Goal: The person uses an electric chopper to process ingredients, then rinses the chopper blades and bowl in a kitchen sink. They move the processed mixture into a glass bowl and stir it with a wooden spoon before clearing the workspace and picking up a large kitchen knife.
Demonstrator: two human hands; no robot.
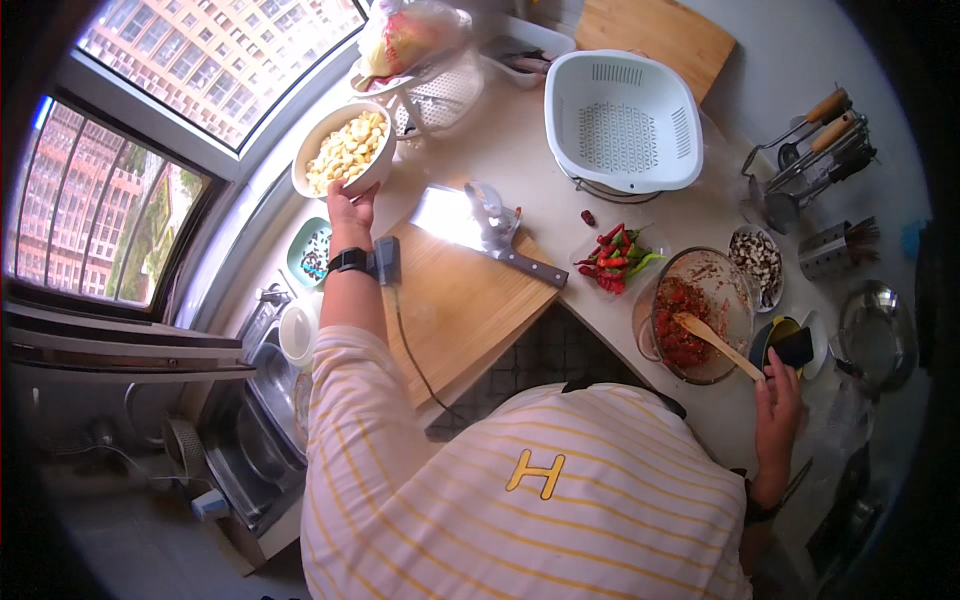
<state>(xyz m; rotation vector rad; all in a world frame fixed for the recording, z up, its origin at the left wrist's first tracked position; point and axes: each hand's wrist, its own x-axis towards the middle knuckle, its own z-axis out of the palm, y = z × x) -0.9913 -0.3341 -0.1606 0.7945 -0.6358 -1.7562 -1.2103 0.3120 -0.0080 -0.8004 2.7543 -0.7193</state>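
My left hand (352,206) grips the near side of a white bowl (382,161) full of peeled garlic cloves (345,150), by the window. At the right, my right hand (780,401) has its fingertips on the handle end of a wooden spatula (716,345). The spatula's blade rests in red chopped chilli paste (682,330) inside a clear glass bowl (731,277). Just beyond my right fingers sits a dark cup with a yellow inside (784,328), partly covered by a black object. A cleaver (517,262) lies on a wooden cutting board (442,300) between my arms.
Red and green chillies (615,259) lie near the glass bowl, beside a plate of chopped pieces (756,259). A pale blue colander (622,127) stands at the back. A green dish (309,251) and the sink (247,450) are at left. Utensils (814,157) hang at right.
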